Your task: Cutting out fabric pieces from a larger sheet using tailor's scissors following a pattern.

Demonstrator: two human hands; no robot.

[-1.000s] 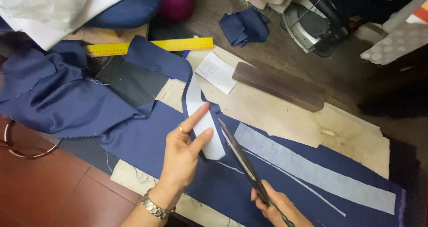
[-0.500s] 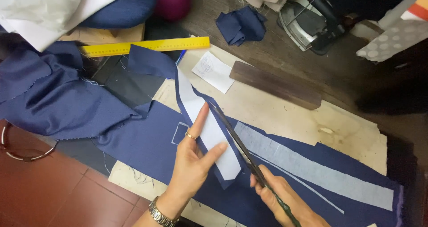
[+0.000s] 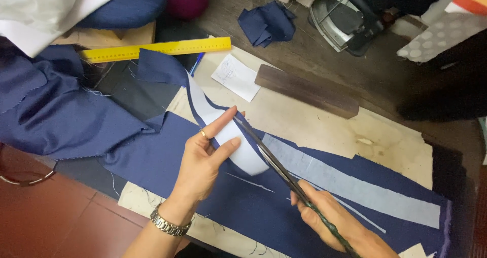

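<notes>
Two hands on the job: left hand (image 3: 205, 159) pinches a white interfacing strip (image 3: 223, 131) between thumb and fingers, holding its near end lifted off the navy cloth (image 3: 167, 156); right hand (image 3: 335, 222) is closed round the handles of long dark scissors (image 3: 274, 159), blades slightly parted, tips at the strip's right edge by the fingertips. Judging by the layout, cutting is partway: one long pale strip (image 3: 355, 187) already lies flat on the navy to the right, the held one is only being trimmed. Held strip is thin, limp, curving, its far end running under the navy fold toward the yellow ruler (image 3: 157, 48). Wooden block (image 3: 307, 90) and iron (image 3: 345, 14) sit far right.
</notes>
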